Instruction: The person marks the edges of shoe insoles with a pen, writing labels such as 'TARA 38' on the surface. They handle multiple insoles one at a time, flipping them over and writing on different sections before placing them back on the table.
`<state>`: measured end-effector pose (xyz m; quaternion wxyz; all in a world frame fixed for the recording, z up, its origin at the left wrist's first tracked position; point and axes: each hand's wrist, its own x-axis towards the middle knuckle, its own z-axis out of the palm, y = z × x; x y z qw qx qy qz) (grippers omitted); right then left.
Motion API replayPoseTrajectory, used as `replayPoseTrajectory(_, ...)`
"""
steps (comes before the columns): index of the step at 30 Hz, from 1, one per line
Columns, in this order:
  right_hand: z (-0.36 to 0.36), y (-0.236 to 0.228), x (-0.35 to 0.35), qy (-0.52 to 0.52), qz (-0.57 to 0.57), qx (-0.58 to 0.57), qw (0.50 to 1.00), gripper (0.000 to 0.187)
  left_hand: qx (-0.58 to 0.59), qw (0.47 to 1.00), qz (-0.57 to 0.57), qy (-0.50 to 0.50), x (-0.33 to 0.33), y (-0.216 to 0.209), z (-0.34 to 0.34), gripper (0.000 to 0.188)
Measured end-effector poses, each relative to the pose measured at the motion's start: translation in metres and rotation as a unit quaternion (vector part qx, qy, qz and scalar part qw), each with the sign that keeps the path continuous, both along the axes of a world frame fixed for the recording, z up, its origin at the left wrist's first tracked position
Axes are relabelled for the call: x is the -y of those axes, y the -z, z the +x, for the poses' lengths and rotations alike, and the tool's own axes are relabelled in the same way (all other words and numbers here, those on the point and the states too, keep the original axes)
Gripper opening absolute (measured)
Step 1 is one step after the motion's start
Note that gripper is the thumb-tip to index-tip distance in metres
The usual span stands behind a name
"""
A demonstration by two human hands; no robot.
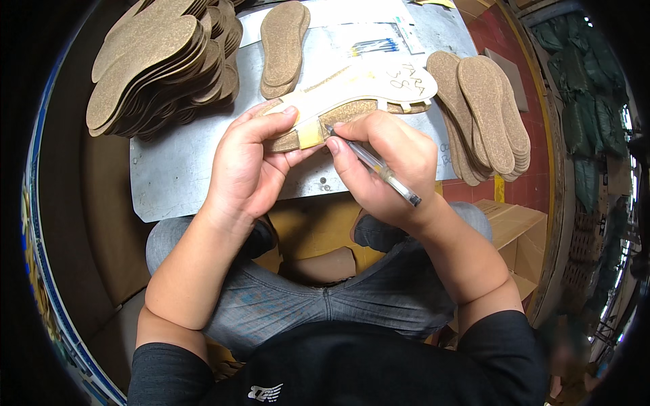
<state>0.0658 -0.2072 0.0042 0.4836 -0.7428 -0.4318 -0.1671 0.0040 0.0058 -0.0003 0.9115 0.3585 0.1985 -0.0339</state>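
Observation:
My left hand (249, 152) grips the heel end of a cork insole (349, 112) with a pale, sole-shaped template (365, 84) laid over it. Handwriting marks the template's right end, and small tabs stick out along its near edge. A yellow strip (311, 133) wraps the template near my left thumb. In my right hand (389, 159), closed in a writing grip, is a clear-barrelled pen (382, 172). Its tip is at the insole's near edge, just right of the yellow strip; whether it touches is hard to tell. Both hands are above the near part of the metal table.
Tall stacks of cork insoles (145, 64) stand at the table's (176, 172) far left. A smaller pair (283, 44) lies at the back, beside several pens (374, 46). More insoles (484, 111) overlap at the right edge. An open cardboard box (518, 237) sits below on the right.

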Motion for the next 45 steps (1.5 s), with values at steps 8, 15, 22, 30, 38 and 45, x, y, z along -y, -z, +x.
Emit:
replayPoseTrajectory(8, -0.003, -0.004, 0.002, -0.016, -0.02, -0.033, 0.999, 0.015, -0.003, 1.0, 0.007, 0.007, 0.0, -0.001, -0.001, 0.037)
replayPoseTrajectory(15, -0.003, -0.007, 0.002, 0.003, -0.015, -0.026, 1.0, 0.014, 0.005, 1.0, 0.001, 0.01, 0.0, -0.002, -0.001, 0.037)
replayPoseTrajectory(22, -0.002, -0.009, 0.005, 0.005, -0.025, -0.014, 1.0, 0.013, 0.003, 1.0, -0.003, 0.009, 0.0, -0.001, -0.001, 0.036)
replayPoseTrajectory(30, -0.003, -0.009, 0.005, 0.008, -0.024, -0.019, 1.0, 0.014, 0.002, 1.0, -0.004, 0.019, 0.0, 0.002, -0.002, 0.035)
replayPoseTrajectory(38, -0.003, -0.009, 0.006, 0.012, -0.027, -0.02, 0.999, 0.014, -0.007, 1.0, 0.0, 0.022, 0.002, 0.002, -0.002, 0.034)
replayPoseTrajectory(45, -0.003, -0.01, 0.005, 0.011, -0.03, -0.017, 0.999, 0.014, -0.012, 1.0, -0.001, 0.023, 0.002, 0.002, -0.003, 0.033)
